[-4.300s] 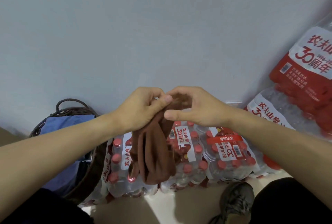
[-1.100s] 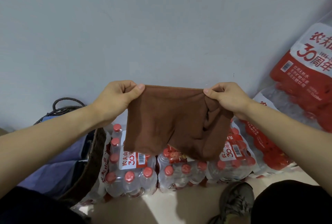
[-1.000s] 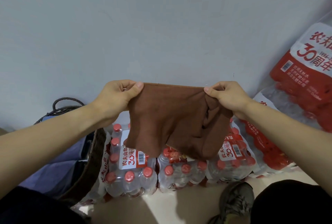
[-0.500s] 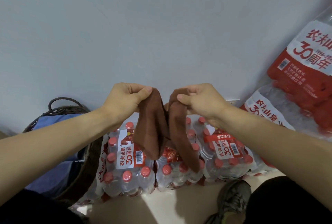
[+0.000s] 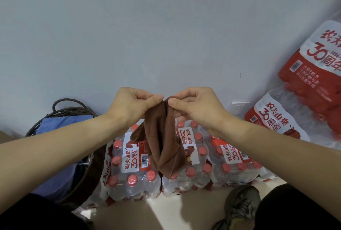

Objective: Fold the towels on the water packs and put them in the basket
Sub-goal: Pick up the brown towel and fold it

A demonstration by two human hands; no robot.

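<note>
Your left hand (image 5: 129, 107) & right hand (image 5: 197, 107) sit close together, each pinching the top of the brown towel (image 5: 162, 141), which hangs folded over the water packs (image 5: 132, 167). Basket (image 5: 60, 107) w/ blue cloth (image 5: 59, 124) sits left, against the wall (image 5: 147, 26); more packs (image 5: 310, 74) stacked right. Your shoe (image 5: 241, 205) is on the floor (image 5: 166, 215) below.
</note>
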